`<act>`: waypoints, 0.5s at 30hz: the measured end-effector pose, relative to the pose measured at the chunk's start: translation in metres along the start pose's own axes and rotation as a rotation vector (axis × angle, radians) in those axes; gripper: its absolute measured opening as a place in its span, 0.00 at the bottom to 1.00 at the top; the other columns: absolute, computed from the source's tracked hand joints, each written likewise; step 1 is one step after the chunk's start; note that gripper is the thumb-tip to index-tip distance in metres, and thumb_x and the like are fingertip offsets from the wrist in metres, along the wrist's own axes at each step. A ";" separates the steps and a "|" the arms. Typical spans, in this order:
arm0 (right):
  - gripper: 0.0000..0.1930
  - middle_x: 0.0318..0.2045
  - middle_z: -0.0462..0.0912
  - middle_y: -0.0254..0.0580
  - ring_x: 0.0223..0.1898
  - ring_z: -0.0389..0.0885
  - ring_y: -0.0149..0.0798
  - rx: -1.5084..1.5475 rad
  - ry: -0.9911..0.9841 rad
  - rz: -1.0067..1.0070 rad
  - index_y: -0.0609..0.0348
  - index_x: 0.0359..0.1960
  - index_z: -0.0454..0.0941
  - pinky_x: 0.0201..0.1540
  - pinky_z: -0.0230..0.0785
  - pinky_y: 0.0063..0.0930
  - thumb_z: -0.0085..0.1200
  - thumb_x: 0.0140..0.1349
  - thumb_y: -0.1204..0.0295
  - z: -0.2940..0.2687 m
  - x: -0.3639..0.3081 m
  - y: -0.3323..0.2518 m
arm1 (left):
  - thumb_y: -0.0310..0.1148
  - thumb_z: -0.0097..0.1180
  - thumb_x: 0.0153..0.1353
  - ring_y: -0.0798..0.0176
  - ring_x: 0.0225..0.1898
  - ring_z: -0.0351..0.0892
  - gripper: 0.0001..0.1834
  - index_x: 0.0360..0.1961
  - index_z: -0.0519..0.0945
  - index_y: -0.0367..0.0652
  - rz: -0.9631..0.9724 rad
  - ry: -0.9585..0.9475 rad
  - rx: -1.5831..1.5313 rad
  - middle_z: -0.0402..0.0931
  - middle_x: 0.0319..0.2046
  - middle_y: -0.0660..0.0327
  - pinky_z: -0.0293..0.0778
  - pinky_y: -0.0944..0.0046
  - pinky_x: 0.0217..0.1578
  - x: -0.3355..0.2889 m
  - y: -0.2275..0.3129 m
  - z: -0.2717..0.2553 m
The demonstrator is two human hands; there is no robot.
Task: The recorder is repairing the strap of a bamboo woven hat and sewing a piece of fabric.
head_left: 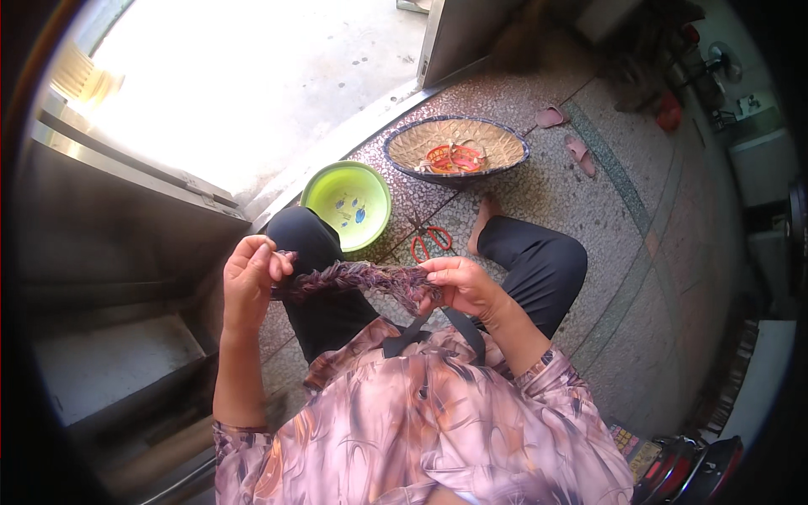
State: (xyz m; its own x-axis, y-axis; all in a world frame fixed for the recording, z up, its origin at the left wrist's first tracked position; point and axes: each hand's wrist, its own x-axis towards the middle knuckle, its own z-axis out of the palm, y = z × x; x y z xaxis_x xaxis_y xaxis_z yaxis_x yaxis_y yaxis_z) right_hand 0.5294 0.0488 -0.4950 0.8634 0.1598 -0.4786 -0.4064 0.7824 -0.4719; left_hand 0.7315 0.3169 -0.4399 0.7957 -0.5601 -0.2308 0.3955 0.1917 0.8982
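A thick, twisted purple-brown braid (358, 276) stretches across in front of my lap; its material is hard to tell. My left hand (255, 273) pinches its left end between thumb and fingers. At the other end my right hand (461, 286) grips the looser, frayed part, thumb on top. Dark straps (459, 324) lie just below this hand, over my patterned top. On the speckled floor beyond the braid, between my knees, are scissors with red handles (432, 243).
A light green basin (321, 189) with blue marks inside stands past my left knee. To its right is a wide, shallow basket (412, 143) with a red printed piece in it. Pink slippers (579, 156) lie farther right. A metal door frame (337, 139) borders the bright doorway.
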 end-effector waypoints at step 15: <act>0.10 0.32 0.81 0.46 0.30 0.82 0.37 -0.420 0.198 -0.088 0.66 0.45 0.71 0.36 0.78 0.31 0.45 0.63 0.75 -0.001 -0.007 -0.007 | 0.22 0.51 0.58 0.56 0.23 0.80 0.05 0.36 0.72 0.40 0.488 -0.337 1.098 0.75 0.20 0.56 0.74 0.62 0.23 -0.008 0.015 0.109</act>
State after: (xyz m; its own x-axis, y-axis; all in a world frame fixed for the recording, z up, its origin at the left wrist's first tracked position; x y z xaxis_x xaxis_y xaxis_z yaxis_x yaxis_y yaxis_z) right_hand 0.5261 0.0412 -0.4894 0.8429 -0.0454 -0.5362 -0.4554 0.4705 -0.7558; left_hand 0.6812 0.2363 -0.3843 0.5299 -0.8297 0.1754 -0.6286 -0.2455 0.7379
